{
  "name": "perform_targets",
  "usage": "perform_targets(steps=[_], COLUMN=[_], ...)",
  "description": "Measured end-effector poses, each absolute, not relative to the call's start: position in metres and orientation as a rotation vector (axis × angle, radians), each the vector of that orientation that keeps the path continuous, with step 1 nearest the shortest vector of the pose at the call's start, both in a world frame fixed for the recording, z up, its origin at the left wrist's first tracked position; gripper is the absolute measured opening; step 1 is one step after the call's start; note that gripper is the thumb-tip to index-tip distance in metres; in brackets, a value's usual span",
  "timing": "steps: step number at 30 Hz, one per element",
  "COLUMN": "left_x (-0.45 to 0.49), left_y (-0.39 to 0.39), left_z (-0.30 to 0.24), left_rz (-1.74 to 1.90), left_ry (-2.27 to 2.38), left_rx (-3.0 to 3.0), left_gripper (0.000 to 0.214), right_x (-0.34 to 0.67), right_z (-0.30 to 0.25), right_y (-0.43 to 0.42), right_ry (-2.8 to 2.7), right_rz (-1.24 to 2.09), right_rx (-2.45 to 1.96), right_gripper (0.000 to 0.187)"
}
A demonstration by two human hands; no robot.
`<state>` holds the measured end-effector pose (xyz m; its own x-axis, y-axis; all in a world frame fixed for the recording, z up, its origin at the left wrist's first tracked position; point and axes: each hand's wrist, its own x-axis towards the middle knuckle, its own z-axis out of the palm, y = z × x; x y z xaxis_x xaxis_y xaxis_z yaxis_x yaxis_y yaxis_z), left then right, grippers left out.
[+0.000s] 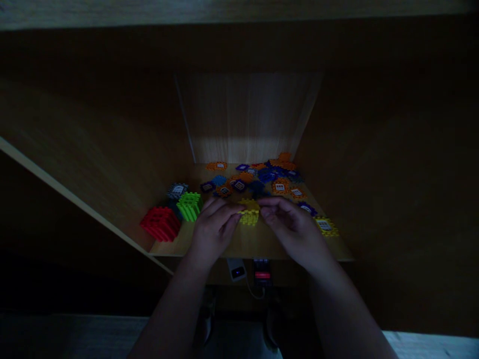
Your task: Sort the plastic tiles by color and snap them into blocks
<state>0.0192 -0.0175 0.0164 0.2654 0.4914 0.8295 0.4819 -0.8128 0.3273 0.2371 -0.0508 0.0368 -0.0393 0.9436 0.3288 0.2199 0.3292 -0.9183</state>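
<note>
Both my hands meet over a small yellow stack of interlocking plastic tiles (249, 213) on the wooden shelf (247, 244). My left hand (214, 225) has its fingers closed on the stack's left side. On the stack's right side and top, my right hand (290, 223) pinches it. To the left stand a green tile block (189, 205) and a red tile block (160, 224). Loose orange, blue and purple tiles (262, 177) lie scattered behind the hands.
A loose yellow tile (327, 226) lies at the right near the shelf's front edge. A grey tile piece (176, 190) stands behind the green block. Wooden walls close in both sides and the back. Two small devices (250, 271) hang below the shelf front. The scene is dim.
</note>
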Motion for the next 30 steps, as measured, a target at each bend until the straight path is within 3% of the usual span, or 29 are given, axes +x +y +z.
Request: perform_targets(steps=[10,17,22,30], left_x=[0.019,0.02,0.019,0.02], left_y=[-0.019,-0.011,-0.007,-0.007], left_z=[0.017,0.009,0.006,0.006], left_rz=[1.597,1.508,1.375,1.243], left_ry=[1.004,1.143,1.125,1.099], left_rx=[2.485,2.227,2.217,2.247], left_gripper=[0.018,0.037,0.055,0.059], right_x=[0.238,0.242,0.244,0.242], right_z=[0.025,0.011,0.008,0.009], right_y=[-0.041,-0.031,-0.029,-0.027], right_ry=[-1.524,-1.585,-1.601,-1.639], right_rz=[0.843,0.528,0.512,0.514], right_rx=[-1.042,-1.162,-1.191,-1.206], right_gripper=[0.028,0.026,0.03,0.034])
